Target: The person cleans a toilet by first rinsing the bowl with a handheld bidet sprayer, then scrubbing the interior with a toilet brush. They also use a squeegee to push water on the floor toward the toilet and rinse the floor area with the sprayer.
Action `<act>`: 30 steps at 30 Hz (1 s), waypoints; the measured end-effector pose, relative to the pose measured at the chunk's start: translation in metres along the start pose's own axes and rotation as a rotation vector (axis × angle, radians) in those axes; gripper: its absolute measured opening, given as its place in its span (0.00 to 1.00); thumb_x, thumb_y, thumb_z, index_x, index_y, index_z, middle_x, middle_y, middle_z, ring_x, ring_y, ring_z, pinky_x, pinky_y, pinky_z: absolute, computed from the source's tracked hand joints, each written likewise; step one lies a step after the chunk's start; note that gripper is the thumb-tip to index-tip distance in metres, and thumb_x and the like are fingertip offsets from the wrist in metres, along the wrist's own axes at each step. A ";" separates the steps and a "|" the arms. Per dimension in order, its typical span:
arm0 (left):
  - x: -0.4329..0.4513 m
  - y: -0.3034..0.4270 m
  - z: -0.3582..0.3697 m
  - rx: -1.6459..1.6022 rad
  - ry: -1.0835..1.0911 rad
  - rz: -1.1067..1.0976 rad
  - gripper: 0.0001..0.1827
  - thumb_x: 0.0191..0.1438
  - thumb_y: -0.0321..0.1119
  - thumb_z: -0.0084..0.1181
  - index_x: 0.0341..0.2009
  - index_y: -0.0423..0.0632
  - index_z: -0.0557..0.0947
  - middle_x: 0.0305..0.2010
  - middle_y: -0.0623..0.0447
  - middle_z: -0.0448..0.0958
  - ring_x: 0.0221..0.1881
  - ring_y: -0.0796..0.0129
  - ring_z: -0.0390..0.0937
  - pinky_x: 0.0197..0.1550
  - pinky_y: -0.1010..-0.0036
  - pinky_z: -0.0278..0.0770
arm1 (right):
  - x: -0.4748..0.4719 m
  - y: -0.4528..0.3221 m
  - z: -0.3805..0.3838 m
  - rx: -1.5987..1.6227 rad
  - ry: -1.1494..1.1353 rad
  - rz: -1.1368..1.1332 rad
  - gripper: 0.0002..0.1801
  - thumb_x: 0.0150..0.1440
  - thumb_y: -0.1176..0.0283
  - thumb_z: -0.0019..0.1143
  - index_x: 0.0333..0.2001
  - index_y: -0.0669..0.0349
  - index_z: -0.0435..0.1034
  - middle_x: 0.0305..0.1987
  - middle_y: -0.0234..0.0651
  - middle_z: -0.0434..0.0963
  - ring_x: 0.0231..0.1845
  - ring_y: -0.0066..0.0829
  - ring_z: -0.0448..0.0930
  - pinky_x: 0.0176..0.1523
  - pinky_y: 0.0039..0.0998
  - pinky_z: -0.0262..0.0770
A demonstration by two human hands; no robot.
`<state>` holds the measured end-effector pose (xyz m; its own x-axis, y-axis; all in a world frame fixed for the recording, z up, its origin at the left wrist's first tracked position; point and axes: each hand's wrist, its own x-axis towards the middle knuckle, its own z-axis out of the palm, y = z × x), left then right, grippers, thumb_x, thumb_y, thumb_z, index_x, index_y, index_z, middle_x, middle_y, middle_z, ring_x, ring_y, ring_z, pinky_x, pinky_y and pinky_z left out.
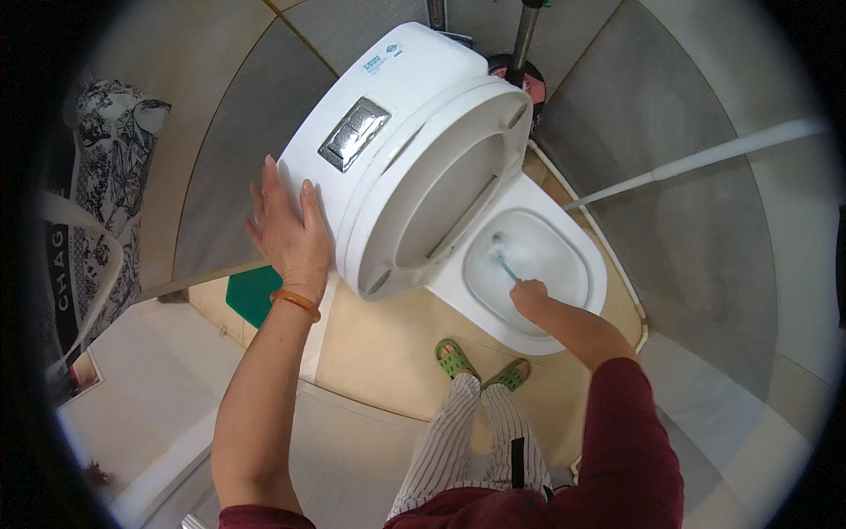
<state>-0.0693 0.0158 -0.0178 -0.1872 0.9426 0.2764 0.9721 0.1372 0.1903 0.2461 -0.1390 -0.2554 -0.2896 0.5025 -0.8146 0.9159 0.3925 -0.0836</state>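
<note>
My right hand (529, 297) is closed around the light-blue handle of a toilet brush (507, 267), which reaches down into the white toilet bowl (555, 258). The brush's head is hard to make out against the bowl. Behind the bowl, the toilet lid and seat (443, 198) stand raised against the white cistern (423, 59). A wet chrome flush button plate (355, 134) is set in the cistern's top. My left hand (291, 231), with an orange-brown bangle at the wrist, rests its spread fingers on the cistern's left side and holds nothing.
A white pole (694, 165) slants in from the right. Behind the toilet stands a metal pole (525, 40) with a pink and black base. A patterned bag (115, 178) is at the left, above a pale ledge (152, 370). Green slippers (456, 358) are on my feet.
</note>
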 end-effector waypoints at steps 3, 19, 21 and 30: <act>0.000 0.000 0.000 0.007 -0.011 -0.014 0.31 0.57 0.51 0.38 0.63 0.56 0.54 0.64 0.53 0.57 0.66 0.50 0.48 0.63 0.44 0.36 | -0.060 0.026 0.003 0.027 0.014 -0.053 0.12 0.48 0.76 0.49 0.38 0.67 0.72 0.37 0.41 0.76 0.37 0.37 0.79 0.33 0.35 0.76; -0.002 -0.002 0.002 0.029 0.005 0.021 0.31 0.57 0.50 0.39 0.63 0.57 0.54 0.64 0.51 0.57 0.66 0.50 0.48 0.63 0.45 0.35 | 0.027 0.019 0.033 0.180 0.071 0.010 0.11 0.51 0.73 0.44 0.36 0.63 0.72 0.41 0.40 0.74 0.42 0.36 0.77 0.41 0.37 0.75; -0.003 -0.002 0.001 0.004 -0.005 -0.002 0.31 0.57 0.50 0.39 0.63 0.56 0.54 0.64 0.50 0.57 0.66 0.51 0.48 0.63 0.46 0.34 | 0.049 0.006 0.048 0.265 0.082 0.075 0.11 0.52 0.73 0.43 0.36 0.64 0.72 0.41 0.41 0.74 0.42 0.37 0.77 0.41 0.37 0.74; -0.002 0.002 -0.001 -0.011 0.018 0.008 0.30 0.57 0.49 0.38 0.63 0.55 0.54 0.64 0.50 0.57 0.66 0.53 0.48 0.64 0.46 0.35 | -0.042 0.004 0.059 0.600 0.110 -0.056 0.16 0.54 0.74 0.40 0.43 0.72 0.66 0.36 0.55 0.72 0.39 0.52 0.74 0.42 0.45 0.71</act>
<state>-0.0671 0.0136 -0.0176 -0.1821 0.9379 0.2953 0.9720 0.1264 0.1979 0.2783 -0.2040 -0.2558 -0.3393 0.5825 -0.7386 0.8862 -0.0655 -0.4587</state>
